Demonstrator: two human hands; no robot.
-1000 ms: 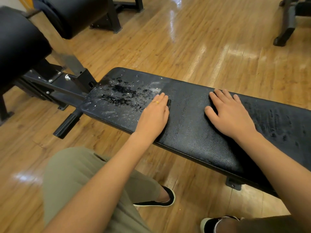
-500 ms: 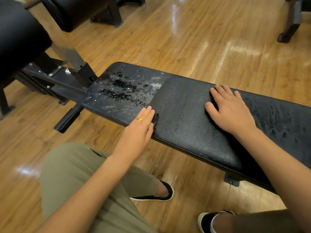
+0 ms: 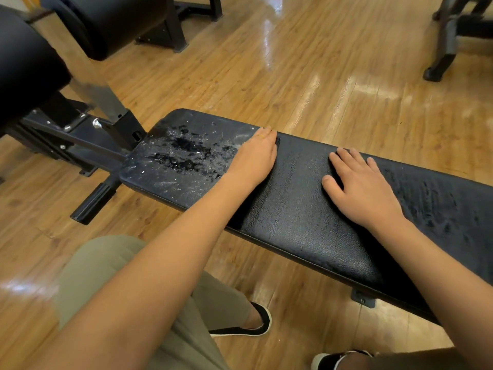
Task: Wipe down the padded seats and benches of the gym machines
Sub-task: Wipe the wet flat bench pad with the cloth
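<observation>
Diagonally, bench (image 3: 293,209) upper-left to lower-right, left hand (image 3: 253,158), right hand (image 3: 365,188) flat

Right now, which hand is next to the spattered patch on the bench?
The left hand, wearing a gold ring: it lies flat at the edge of the spatter on the bench pad. The right hand rests flat further along, clear of it.

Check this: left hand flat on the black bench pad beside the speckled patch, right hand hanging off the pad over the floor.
Wrong about the right hand: the head view shows the right hand lying flat on the bench pad, fingers spread. The left hand does lie flat beside the speckled patch.
</observation>
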